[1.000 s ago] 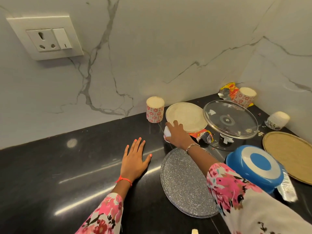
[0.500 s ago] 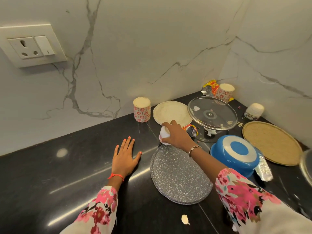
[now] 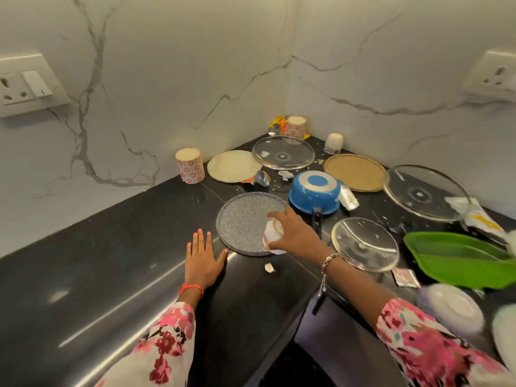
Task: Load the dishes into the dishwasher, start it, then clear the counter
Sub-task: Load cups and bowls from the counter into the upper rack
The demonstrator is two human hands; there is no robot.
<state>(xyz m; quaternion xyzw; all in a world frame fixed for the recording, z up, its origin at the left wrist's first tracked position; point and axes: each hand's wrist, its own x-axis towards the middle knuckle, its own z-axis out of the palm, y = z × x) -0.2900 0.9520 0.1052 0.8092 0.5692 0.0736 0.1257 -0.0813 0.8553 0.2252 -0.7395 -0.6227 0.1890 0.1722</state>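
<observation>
Two grips are showing over the black bench (image 3: 111, 261). The left grip (image 3: 202, 263) is lying flat on the bench, palm down, fingers straight and a little spread, holding nothing, with its arm reaching forward out of a floral sleeve (image 3: 164, 344). The right grip (image 3: 296, 237) is reaching in from the right, wrist bending leftward, with fingers and thumb curling round a white cup (image 3: 273, 236). The cup is tilting on its side in that grip and looking pale and blurred. It is hanging over the near right edge of a grey plate (image 3: 243, 219); whether it is touching the plate I cannot tell. The grey plate is lying flat on the bench, just right of the left grip's thumb, its speckled face showing. Beyond it a blue bowl (image 3: 315, 194) is sitting upside down, with a cream plate (image 3: 233, 166) and a floral cup (image 3: 190, 166) standing near the wall. A near lid (image 3: 364, 243) of clear glass is lying just right of the right wrist, and a far lid (image 3: 283, 152) is sitting toward the corner. A small pale scrap (image 3: 269, 267) is lying on the bench between the two arms.
</observation>
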